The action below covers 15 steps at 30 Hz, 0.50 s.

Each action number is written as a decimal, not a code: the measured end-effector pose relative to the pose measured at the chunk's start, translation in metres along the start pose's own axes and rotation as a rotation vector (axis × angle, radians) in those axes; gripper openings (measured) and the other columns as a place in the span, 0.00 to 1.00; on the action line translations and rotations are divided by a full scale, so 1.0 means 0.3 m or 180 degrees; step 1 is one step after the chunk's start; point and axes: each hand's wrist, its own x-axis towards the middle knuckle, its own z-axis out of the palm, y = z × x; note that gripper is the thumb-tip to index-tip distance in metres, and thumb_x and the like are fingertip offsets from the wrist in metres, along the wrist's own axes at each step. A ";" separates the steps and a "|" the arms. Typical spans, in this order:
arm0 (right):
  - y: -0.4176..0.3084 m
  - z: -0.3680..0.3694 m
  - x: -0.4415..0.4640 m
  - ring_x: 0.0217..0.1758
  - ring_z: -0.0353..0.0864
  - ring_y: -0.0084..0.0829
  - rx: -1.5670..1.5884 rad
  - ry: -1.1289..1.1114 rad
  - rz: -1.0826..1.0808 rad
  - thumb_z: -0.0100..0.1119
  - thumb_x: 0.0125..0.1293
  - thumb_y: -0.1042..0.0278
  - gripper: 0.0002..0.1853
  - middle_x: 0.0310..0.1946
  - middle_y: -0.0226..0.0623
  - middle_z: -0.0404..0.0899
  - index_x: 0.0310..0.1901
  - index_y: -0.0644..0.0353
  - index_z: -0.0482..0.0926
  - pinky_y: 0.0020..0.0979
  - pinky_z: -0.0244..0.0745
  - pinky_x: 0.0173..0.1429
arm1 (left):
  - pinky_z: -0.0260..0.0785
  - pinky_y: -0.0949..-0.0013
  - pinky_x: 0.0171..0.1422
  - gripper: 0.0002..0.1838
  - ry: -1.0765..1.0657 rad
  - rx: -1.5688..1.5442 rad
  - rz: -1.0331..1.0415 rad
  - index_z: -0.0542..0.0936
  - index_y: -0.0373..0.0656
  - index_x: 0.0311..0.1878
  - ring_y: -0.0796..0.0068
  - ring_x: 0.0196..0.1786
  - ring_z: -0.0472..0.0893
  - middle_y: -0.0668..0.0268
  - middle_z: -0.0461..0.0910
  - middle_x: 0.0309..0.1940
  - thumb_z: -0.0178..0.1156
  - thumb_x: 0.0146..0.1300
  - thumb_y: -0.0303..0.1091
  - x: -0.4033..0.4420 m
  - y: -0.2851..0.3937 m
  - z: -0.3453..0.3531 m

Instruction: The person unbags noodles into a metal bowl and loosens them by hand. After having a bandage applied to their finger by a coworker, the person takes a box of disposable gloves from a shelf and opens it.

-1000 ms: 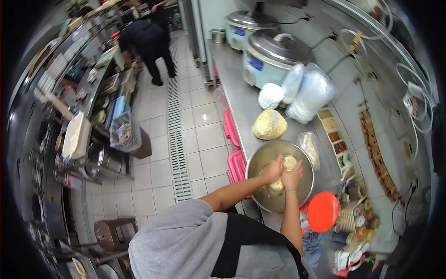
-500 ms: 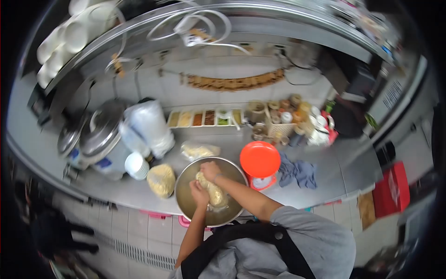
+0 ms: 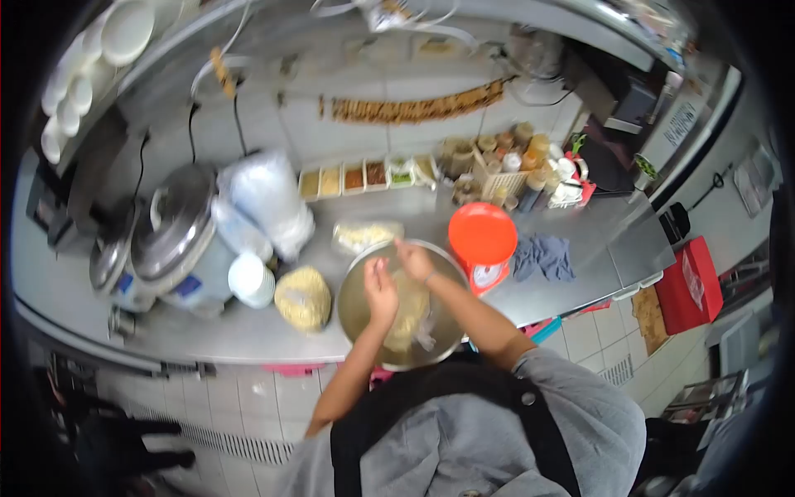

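A clear plastic bag [image 3: 407, 321] of pale yellow food sits inside a large steel bowl [image 3: 346, 325] at the counter's front edge. Over the bowl's left half is my left hand [image 3: 381, 291], its fingers pinched and pointing up. My right hand [image 3: 416, 262] is just right of it, above the far rim, with fingers also closed. Both appear to grip the bag's thin upper plastic, though it is blurred and hard to see. Left of the bowl stands another bag of yellow food [image 3: 303, 300]; behind it lies a flatter bag [image 3: 366, 235].
An orange-topped scale [image 3: 483, 235] stands right of the bowl, beside a grey-blue cloth [image 3: 543, 258]. White cups [image 3: 251, 280], plastic bags [image 3: 267, 199] and lidded pots [image 3: 178, 236] occupy the left. Seasoning trays [image 3: 364, 176] and a jar basket [image 3: 499, 176] line the back.
My hands have risen off the bag's filled body and moved slightly apart near its top. The view has shifted, so the bowl sits farther right and higher.
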 end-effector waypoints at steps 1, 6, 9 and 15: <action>-0.006 -0.005 0.004 0.27 0.74 0.33 0.0078 0.0213 0.0123 0.42 0.71 0.43 0.29 0.22 0.43 0.76 0.28 0.65 0.76 0.37 0.71 0.38 | 0.65 0.76 0.45 0.09 -0.0067 0.0119 0.0264 0.71 0.38 0.47 0.83 0.38 0.70 0.64 0.76 0.42 0.44 0.73 0.32 -0.013 0.056 0.011; -0.132 -0.111 -0.061 0.28 0.74 0.35 0.1077 -0.0362 0.0532 0.51 0.69 0.48 0.22 0.26 0.41 0.77 0.32 0.61 0.79 0.35 0.70 0.37 | 0.47 0.80 0.18 0.10 0.0082 -0.0659 -0.0174 0.71 0.42 0.42 0.90 0.15 0.55 0.79 0.57 0.14 0.43 0.74 0.37 0.045 0.107 0.000; -0.092 -0.099 -0.143 0.36 0.76 0.36 -0.0239 -0.0738 -0.0581 0.56 0.66 0.54 0.15 0.34 0.39 0.79 0.36 0.60 0.81 0.36 0.70 0.44 | 0.48 0.80 0.18 0.10 0.0146 -0.0811 -0.0329 0.71 0.41 0.42 0.90 0.15 0.56 0.79 0.59 0.14 0.44 0.74 0.36 0.084 0.101 -0.055; -0.172 -0.006 -0.266 0.40 0.77 0.41 -0.0865 -0.0873 -0.1540 0.55 0.65 0.62 0.10 0.33 0.42 0.80 0.36 0.60 0.79 0.41 0.68 0.51 | 0.53 0.79 0.22 0.09 -0.0046 -0.0231 -0.0170 0.70 0.40 0.45 0.89 0.18 0.60 0.77 0.62 0.16 0.50 0.71 0.36 0.102 0.074 -0.109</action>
